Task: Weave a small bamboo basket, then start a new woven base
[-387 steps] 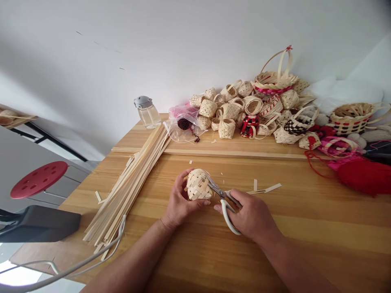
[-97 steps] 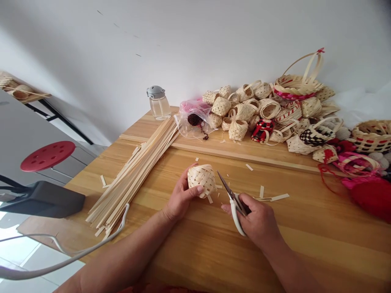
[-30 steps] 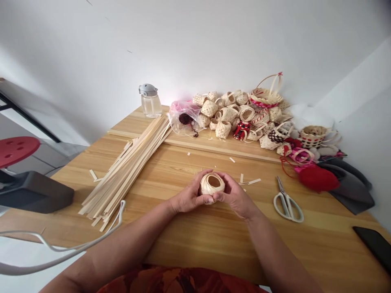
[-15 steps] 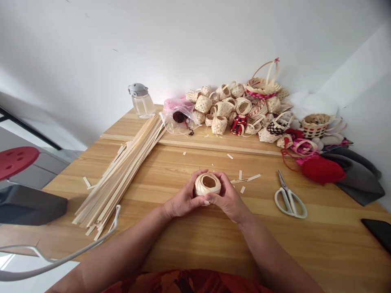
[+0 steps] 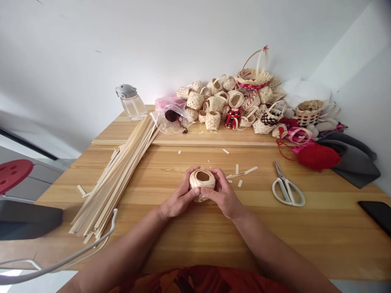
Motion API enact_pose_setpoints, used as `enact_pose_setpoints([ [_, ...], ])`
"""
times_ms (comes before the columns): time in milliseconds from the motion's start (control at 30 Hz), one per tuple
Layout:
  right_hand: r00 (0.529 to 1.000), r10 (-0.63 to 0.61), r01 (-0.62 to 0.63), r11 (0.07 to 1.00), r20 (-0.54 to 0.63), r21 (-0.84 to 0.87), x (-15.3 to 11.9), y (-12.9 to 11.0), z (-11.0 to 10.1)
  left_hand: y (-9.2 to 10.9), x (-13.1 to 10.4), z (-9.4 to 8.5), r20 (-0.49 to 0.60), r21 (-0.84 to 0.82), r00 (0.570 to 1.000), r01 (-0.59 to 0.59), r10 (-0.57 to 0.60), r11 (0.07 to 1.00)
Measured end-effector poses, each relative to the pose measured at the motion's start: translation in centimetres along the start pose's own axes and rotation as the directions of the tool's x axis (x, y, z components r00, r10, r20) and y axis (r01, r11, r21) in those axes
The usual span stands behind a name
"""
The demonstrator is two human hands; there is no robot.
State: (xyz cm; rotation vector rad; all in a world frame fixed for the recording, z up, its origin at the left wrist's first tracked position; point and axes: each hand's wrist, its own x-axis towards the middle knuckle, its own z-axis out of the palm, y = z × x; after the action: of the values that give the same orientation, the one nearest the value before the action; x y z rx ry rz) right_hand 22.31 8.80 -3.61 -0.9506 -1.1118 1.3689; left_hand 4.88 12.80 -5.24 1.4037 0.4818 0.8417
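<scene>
A small round basket [image 5: 202, 179] woven from pale strips stands between my two hands, its round opening facing up. My left hand [image 5: 180, 197] wraps round its left side, thumb on the front. On the right side my right hand [image 5: 225, 193] holds it the same way, its thumb nearly meeting the other one. The far fingers of both hands are partly hidden behind the basket. Short cut strips [image 5: 241, 175] lie on the wooden table [image 5: 195, 240] just beyond my right hand.
Long pale strips [image 5: 116, 179] lie in a bundle at left. White-handled scissors [image 5: 287, 191] rest at right. Behind are a bottle [image 5: 132, 106], a plastic bag [image 5: 172, 122], many small baskets [image 5: 214, 103] and red yarn [image 5: 319, 156]. A black phone [image 5: 377, 213] sits at the right edge.
The view has shifted slightly. The basket is tilted a little more upright, and more of its front side shows below my thumbs. Both hands still hold it.
</scene>
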Motion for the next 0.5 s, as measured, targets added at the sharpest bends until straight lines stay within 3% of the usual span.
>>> enact_pose_setpoints([
  [133,1.0,0.004,-0.004,1.0,-0.019,0.008,-0.08,0.42,0.18,-0.1,0.19,-0.28,0.008,-0.09,0.998,0.059,-0.059,0.994],
  [267,0.999,0.015,-0.017,0.998,0.035,0.062,-0.18,0.28,-0.24,-0.22,0.23,-0.51,0.014,-0.148,0.996,0.084,-0.083,0.985],
  [500,0.999,0.041,-0.036,0.987,-0.03,0.154,-0.29,0.71,0.42,-0.01,0.29,-0.04,0.028,-0.053,0.999,-0.014,0.015,0.999],
])
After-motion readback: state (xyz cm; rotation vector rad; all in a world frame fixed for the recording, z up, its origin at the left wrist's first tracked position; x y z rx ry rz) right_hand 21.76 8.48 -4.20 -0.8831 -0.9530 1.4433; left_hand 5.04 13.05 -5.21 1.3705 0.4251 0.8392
